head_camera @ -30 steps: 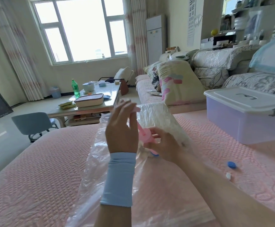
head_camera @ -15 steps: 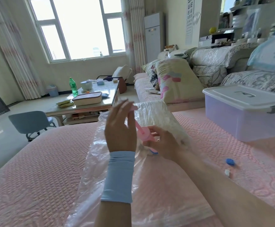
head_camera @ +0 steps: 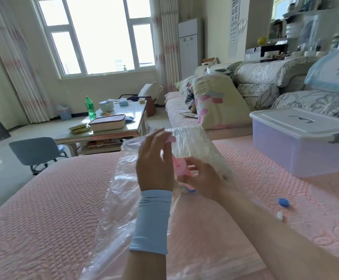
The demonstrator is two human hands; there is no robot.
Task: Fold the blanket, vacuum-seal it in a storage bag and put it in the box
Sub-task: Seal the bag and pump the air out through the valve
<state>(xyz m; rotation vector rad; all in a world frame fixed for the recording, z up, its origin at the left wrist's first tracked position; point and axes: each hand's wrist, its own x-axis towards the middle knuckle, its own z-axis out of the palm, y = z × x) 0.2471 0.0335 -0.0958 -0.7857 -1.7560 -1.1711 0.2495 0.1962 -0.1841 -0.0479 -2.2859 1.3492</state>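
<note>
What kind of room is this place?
Probably a home living room: a sofa with a floral pillow, a coffee table holding a green bottle, and a large curtained window.

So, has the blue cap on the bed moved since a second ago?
No. The blue cap keeps its place on the bed, beside the small white piece and short of the storage box; only the camera view shifted slightly.
</note>
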